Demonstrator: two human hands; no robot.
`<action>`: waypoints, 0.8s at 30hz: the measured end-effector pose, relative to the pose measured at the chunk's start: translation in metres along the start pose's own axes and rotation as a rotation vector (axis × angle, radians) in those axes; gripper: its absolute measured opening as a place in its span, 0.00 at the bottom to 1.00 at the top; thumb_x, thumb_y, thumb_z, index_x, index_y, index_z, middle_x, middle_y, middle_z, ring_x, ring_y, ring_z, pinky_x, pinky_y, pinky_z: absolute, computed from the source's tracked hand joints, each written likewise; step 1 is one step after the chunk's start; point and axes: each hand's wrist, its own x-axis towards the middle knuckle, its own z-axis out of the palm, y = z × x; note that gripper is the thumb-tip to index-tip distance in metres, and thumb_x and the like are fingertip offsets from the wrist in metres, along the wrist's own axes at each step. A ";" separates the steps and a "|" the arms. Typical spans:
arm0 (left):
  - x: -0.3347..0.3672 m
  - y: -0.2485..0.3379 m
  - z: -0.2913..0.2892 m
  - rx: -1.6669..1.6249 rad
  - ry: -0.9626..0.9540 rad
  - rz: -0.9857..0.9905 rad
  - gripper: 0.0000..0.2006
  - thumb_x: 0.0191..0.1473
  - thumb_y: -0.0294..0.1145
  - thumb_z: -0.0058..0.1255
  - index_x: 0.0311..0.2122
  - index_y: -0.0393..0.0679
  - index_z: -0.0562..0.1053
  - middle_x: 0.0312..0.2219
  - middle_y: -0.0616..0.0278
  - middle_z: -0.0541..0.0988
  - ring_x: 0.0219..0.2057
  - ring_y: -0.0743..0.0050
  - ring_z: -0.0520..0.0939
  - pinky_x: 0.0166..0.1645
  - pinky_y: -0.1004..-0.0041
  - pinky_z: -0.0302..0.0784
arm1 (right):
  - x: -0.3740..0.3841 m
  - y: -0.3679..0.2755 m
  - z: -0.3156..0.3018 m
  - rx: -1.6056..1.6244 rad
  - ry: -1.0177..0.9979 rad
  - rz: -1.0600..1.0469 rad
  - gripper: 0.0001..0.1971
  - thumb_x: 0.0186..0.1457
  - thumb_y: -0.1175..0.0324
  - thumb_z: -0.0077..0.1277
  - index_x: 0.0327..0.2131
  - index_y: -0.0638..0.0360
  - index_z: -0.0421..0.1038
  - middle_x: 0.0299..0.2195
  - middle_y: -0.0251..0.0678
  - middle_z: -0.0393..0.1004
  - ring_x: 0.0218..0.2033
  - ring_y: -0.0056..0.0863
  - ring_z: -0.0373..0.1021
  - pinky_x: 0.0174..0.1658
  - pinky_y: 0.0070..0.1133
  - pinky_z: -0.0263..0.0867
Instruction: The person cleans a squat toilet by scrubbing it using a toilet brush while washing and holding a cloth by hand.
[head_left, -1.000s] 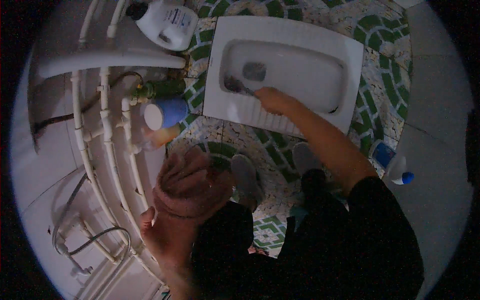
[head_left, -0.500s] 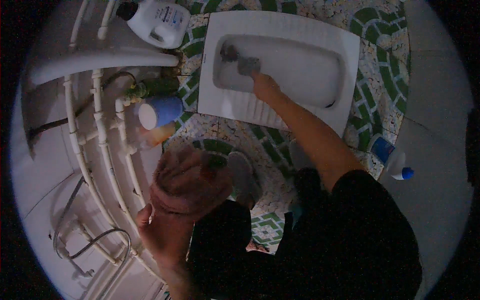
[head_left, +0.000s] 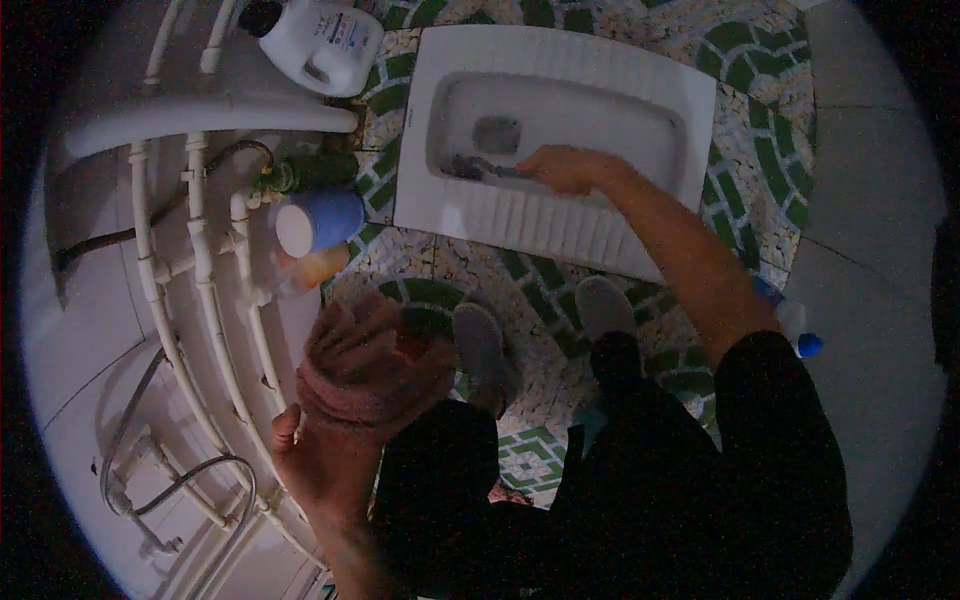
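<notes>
The brush (head_left: 476, 168) has moved nearer, gripped by the right hand (head_left: 566, 170); cloth (head_left: 368, 380) partly covers the left hand (head_left: 325, 468), its grip unclear.

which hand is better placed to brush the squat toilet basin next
Probably the right hand: it holds the brush in the basin. The left hand is at the pinkish cloth, away from there.

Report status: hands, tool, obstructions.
Right grip closed on dark-headed brush, inside white ceramic squat toilet. Left grip at bunched pink cloth, fingers hidden. Right forearm partly hides white, blue-capped bottle.
</notes>
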 end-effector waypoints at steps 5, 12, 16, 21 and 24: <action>-0.003 -0.005 0.005 0.084 -0.065 -0.052 0.27 0.47 0.37 0.47 0.53 0.41 0.59 0.53 0.51 0.60 0.53 0.56 0.61 0.58 0.58 0.52 | 0.020 0.022 0.009 -0.317 0.058 0.061 0.18 0.49 0.75 0.36 0.44 0.54 0.68 0.37 0.47 0.71 0.40 0.42 0.68 0.44 0.31 0.62; -0.017 0.008 -0.009 -0.076 -0.083 -0.012 0.30 0.46 0.35 0.41 0.56 0.38 0.52 0.57 0.48 0.53 0.58 0.53 0.53 0.60 0.51 0.42 | -0.161 0.061 -0.108 -0.646 -0.293 -0.072 0.14 0.56 0.65 0.37 0.45 0.51 0.67 0.30 0.45 0.71 0.33 0.41 0.67 0.36 0.32 0.63; -0.023 0.010 -0.010 0.093 -0.138 0.050 0.29 0.47 0.38 0.47 0.55 0.40 0.56 0.54 0.52 0.58 0.55 0.55 0.58 0.59 0.58 0.50 | -0.207 0.002 -0.119 -0.369 -0.335 0.493 0.15 0.54 0.68 0.40 0.46 0.51 0.66 0.35 0.42 0.72 0.36 0.37 0.68 0.41 0.29 0.63; -0.018 0.001 -0.007 0.065 -0.157 -0.001 0.29 0.48 0.36 0.46 0.55 0.40 0.55 0.54 0.51 0.57 0.56 0.54 0.57 0.60 0.59 0.48 | -0.111 0.034 -0.027 -0.215 -0.058 0.004 0.20 0.52 0.70 0.41 0.51 0.47 0.62 0.40 0.41 0.70 0.43 0.38 0.65 0.50 0.26 0.58; -0.024 0.006 -0.020 -0.025 -0.104 0.029 0.28 0.48 0.36 0.46 0.55 0.39 0.56 0.54 0.50 0.58 0.55 0.54 0.58 0.60 0.59 0.49 | -0.088 0.003 -0.002 -0.127 -0.037 0.035 0.21 0.52 0.71 0.41 0.52 0.47 0.60 0.41 0.45 0.68 0.44 0.39 0.64 0.50 0.27 0.58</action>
